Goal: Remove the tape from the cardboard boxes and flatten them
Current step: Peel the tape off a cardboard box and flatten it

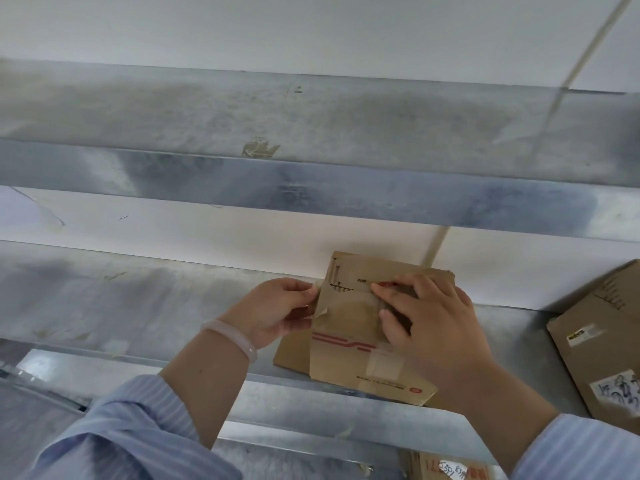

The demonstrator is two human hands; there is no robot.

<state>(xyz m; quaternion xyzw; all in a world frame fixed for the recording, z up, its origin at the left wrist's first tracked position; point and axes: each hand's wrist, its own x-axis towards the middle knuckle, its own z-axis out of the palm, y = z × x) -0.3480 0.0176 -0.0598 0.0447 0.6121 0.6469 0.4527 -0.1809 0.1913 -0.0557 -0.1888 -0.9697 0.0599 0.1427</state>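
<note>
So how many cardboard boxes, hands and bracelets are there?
Cardboard boxes: 3 (box under the hands, box at the right, box down below)
Hands: 2 (left hand pinching the tape, right hand pressing on the box)
Bracelets: 1 (bracelet)
Total: 6

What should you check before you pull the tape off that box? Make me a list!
1. Left hand pinches the tape end: ok.
2. Right hand presses the cardboard box down so it won't lift: ok.
3. Box rests on the metal shelf: ok, though its near edge lies close to the shelf's front.
4. Second tape patch removed: not ok, it is stuck on.
5. Tape will come off in one piece: cannot tell.
6. Other box is out of the way: ok, it lies apart to the right.
</note>
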